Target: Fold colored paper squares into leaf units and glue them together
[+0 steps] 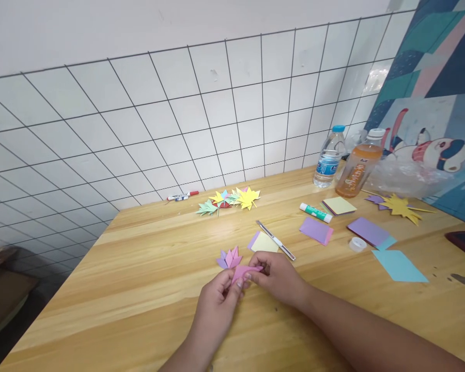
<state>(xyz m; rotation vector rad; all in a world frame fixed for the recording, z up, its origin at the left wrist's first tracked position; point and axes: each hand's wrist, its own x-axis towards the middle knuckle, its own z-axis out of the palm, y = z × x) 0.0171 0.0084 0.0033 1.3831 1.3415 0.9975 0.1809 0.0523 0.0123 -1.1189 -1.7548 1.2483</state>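
A small pink folded paper (245,272) is pinched between both hands above the wooden table (139,299). My left hand (220,299) is closed on its left end, thumb on the near side. At its right end, the fingers of my right hand (278,276) are closed on a pointed tip. Just beyond the hands lies a cluster of folded pink and purple paper pieces (230,257). Close to my right hand are yellow and purple paper squares (264,243), with a slim utility knife (276,240) resting over their edge.
Folded paper leaves (248,198) and markers (183,196) lie along the tiled wall. To the right are a glue stick (315,213), its cap (357,244), coloured paper squares (399,265) and a yellow paper leaf (401,207). A water bottle (328,157) and an orange drink bottle (359,165) stand behind.
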